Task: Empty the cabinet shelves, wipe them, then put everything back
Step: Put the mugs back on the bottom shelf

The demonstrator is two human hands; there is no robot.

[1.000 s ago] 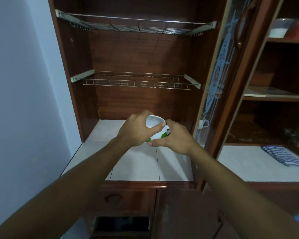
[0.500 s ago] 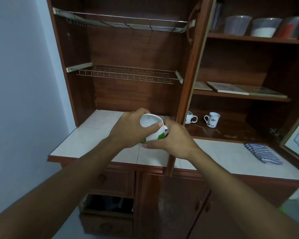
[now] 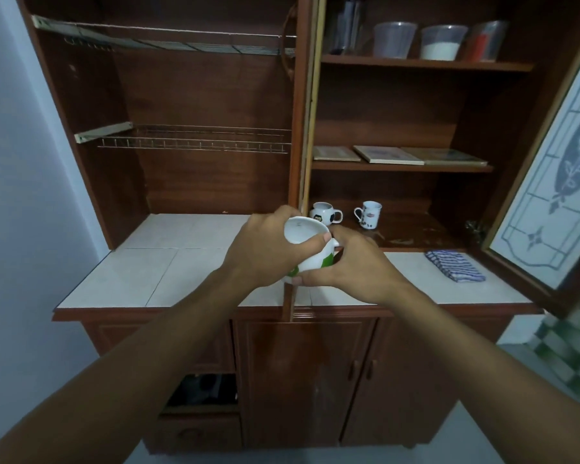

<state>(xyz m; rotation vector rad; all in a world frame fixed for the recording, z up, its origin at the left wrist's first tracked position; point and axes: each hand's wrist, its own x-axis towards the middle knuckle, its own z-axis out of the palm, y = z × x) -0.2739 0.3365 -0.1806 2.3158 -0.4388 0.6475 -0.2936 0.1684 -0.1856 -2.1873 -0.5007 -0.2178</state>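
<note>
Over the tiled counter (image 3: 168,269), left hand (image 3: 265,252) and right hand (image 3: 352,266) still curl their fingers round the white-and-green mug (image 3: 310,249), now carried nearer the football mug (image 3: 325,214) and printed mug (image 3: 369,214) on the lower right shelf (image 3: 416,232); restocking seems underway.

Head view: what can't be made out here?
White mug with green print: design, head view, mostly covered by left hand and right hand.
Dark lower-left compartment: contents, head view, too dark.
Frosted-glass cabinet door: head view, cut off by right edge.
Clear tub with red contents: head view, blurred.
</note>
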